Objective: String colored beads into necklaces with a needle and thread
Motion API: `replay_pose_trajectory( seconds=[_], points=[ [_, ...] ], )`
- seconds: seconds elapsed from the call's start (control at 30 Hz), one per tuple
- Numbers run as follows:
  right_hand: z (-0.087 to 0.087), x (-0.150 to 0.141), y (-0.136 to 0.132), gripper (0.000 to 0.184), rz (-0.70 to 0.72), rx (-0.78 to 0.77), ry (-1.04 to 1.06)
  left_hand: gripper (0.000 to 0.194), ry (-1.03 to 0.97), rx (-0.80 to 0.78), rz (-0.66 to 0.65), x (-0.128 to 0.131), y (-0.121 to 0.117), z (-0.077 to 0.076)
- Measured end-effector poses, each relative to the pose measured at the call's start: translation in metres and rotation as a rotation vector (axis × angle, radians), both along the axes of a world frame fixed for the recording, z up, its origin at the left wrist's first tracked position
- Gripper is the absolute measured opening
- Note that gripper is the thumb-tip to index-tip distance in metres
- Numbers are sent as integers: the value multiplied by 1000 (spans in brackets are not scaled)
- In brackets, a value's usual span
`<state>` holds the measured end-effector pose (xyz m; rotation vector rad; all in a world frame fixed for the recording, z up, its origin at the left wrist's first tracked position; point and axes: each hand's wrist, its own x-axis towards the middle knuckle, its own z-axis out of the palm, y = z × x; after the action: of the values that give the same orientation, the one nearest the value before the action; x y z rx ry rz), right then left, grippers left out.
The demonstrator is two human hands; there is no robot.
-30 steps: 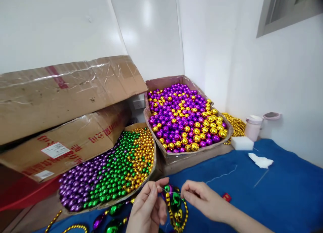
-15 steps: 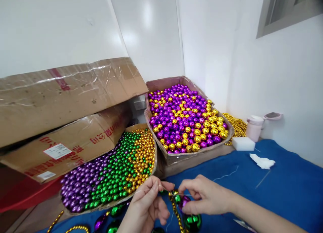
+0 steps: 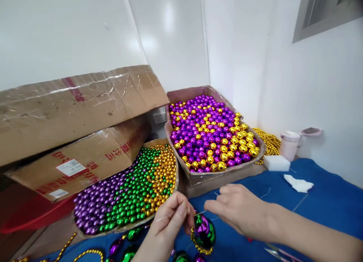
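Observation:
My left hand (image 3: pixel 170 222) pinches a thin pale thread (image 3: pixel 201 213) between thumb and forefinger. My right hand (image 3: pixel 241 210) is closed on the same thread, which is stretched across the gap between the hands; a short end sticks up by its knuckles. Just below hang large shiny green and purple beads (image 3: pixel 209 231) with a loop of small gold beads (image 3: pixel 204 250) around them. More big green beads (image 3: pixel 129 254) and a purple one (image 3: pixel 115 247) lie left of my left wrist, partly hidden.
Behind, a cardboard box (image 3: pixel 195 180) holds purple and gold balls; another box (image 3: pixel 178 171) holds purple, green and gold beads. Scissors (image 3: pixel 279 253) lie below my right forearm on the blue cloth (image 3: pixel 320 216). A white block (image 3: pixel 276 163), tissue (image 3: pixel 298 183) and pink cup (image 3: pixel 289 145) stand right.
My right hand has moved up and right, pulling away from my left hand, and the thread between them is taut. The hanging beads have swung, and the scissors show more fully.

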<state>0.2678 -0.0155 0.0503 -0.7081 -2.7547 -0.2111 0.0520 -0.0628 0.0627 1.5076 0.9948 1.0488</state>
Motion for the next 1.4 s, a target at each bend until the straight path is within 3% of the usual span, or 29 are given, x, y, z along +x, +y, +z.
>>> replay_pose_trajectory(
  seconds=[0.13,0.4,0.53,0.67,0.9,1.1,1.2,1.3,1.4],
  points=[
    [14,3,2,13,64,160,-8,28,125,88,-14,-5,0,10],
    [41,12,7,20,122,170,-24,28,269,262,12,-9,-4,29],
    [35,11,17,16,67,152,16,27,259,259,13,-1,-3,30],
    [21,4,17,15,-44,140,52,26,258,195,105,9,1,24],
    [8,2,7,16,-104,24,142,23,-159,-109,116,12,11,6],
    [5,16,8,19,-137,-2,130,24,-72,103,87,10,18,4],
    [10,22,11,20,-113,16,85,24,21,182,38,12,19,18],
    [24,27,13,21,-30,144,42,24,216,293,16,11,18,35],
    [29,33,15,23,46,230,-18,27,344,355,4,4,16,36]
  ],
)
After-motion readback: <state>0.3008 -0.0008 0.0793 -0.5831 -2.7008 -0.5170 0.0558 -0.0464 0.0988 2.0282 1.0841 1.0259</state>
